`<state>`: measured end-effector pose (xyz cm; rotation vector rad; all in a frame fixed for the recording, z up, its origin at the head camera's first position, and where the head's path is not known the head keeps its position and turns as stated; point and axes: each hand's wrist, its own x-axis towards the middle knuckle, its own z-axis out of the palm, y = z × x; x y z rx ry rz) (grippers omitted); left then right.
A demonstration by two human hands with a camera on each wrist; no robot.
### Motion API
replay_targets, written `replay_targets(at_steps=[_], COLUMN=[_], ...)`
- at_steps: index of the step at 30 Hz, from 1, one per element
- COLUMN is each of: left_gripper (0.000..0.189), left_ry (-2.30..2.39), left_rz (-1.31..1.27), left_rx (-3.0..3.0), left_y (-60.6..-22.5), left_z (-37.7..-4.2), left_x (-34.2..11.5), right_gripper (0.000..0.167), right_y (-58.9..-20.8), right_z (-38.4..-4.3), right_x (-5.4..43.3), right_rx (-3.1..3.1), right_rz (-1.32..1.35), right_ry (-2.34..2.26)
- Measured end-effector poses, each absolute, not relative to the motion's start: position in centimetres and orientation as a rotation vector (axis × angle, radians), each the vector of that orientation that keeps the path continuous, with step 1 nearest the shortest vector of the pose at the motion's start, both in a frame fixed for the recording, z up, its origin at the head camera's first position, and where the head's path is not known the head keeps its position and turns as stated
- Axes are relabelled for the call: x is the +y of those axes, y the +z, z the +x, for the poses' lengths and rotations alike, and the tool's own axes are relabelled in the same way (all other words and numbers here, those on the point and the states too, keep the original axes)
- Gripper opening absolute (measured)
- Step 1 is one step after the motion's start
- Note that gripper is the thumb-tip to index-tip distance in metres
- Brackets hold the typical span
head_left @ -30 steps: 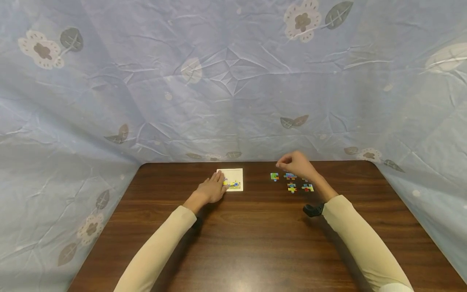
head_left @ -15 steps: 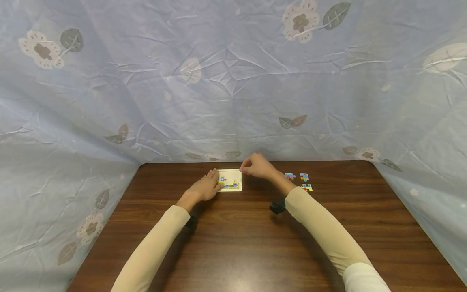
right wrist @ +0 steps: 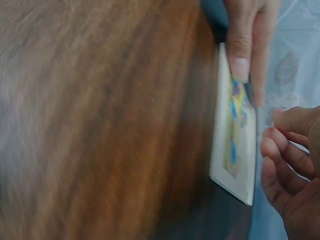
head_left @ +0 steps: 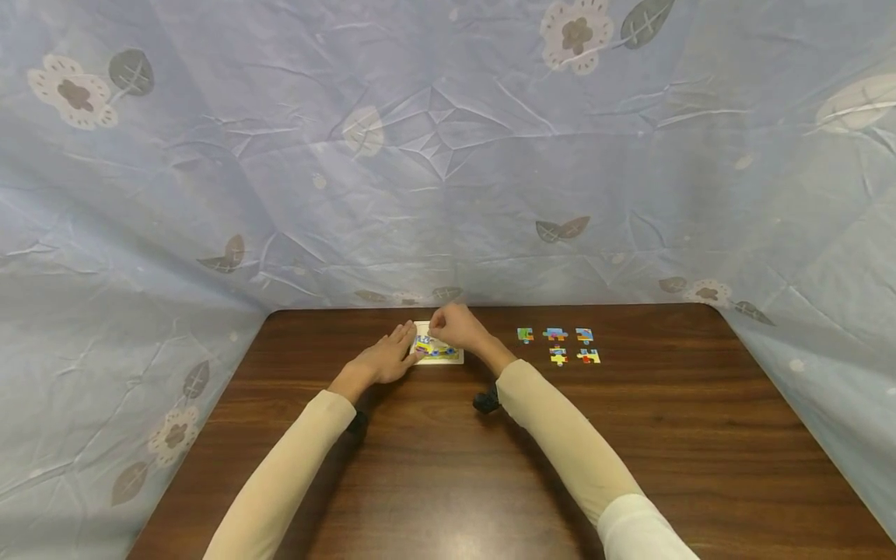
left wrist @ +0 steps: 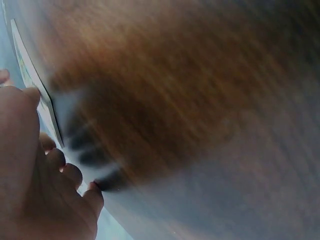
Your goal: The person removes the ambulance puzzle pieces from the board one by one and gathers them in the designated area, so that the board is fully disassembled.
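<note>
A white-framed puzzle board (head_left: 459, 360) lies near the table's far edge, its lower part filled with a colourful picture. My left hand (head_left: 379, 358) rests with extended fingers on the board's left side; its thumb shows on the picture in the right wrist view. Over the board's upper middle is my right hand (head_left: 458, 325), thumb and fingertips brought together in a pinch on a small puzzle piece that the fingers almost fully hide. In the right wrist view the right hand (right wrist: 297, 160) is beside the board (right wrist: 242, 187), apart from its surface.
Several loose puzzle pieces lie right of the board in two rows, among them a blue piece (head_left: 555, 334) and a red-and-yellow piece (head_left: 589, 356). A patterned cloth (head_left: 448, 194) hangs behind the brown wooden table (head_left: 434, 451).
My right hand has moved left from above the loose pieces to over the board, leaving those pieces in sight. The left hand has shifted slightly left, uncovering more of the picture.
</note>
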<state>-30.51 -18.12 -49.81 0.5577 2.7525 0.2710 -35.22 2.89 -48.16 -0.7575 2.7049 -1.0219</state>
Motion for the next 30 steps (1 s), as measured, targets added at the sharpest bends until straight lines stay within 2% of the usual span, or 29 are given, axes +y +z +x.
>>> replay_targets(at_steps=[8, 14, 24, 30], left_gripper=[0.074, 0.075, 0.073, 0.076], left_ry=[0.221, 0.219, 0.261, 0.228], left_rz=[0.539, 0.533, 0.489, 0.432], left_rx=[2.745, 2.715, 2.650, 2.607], left_y=[-49.4, -49.4, -48.6, -50.3], left_z=[-30.2, -30.2, -30.6, -31.8], left_x=[-18.2, -18.1, -17.6, -17.9], right_gripper=[0.028, 0.022, 0.019, 0.015], right_y=[-49.4, -50.5, -50.2, -50.2], right_z=[-34.7, -34.6, -34.5, -34.2], right_x=[1.1, 1.0, 1.1, 1.3], right_rx=[2.719, 2.733, 2.735, 2.706], right_rz=[-0.728, -0.709, -0.655, -0.643], right_ry=[-0.960, -0.978, -1.041, -1.094])
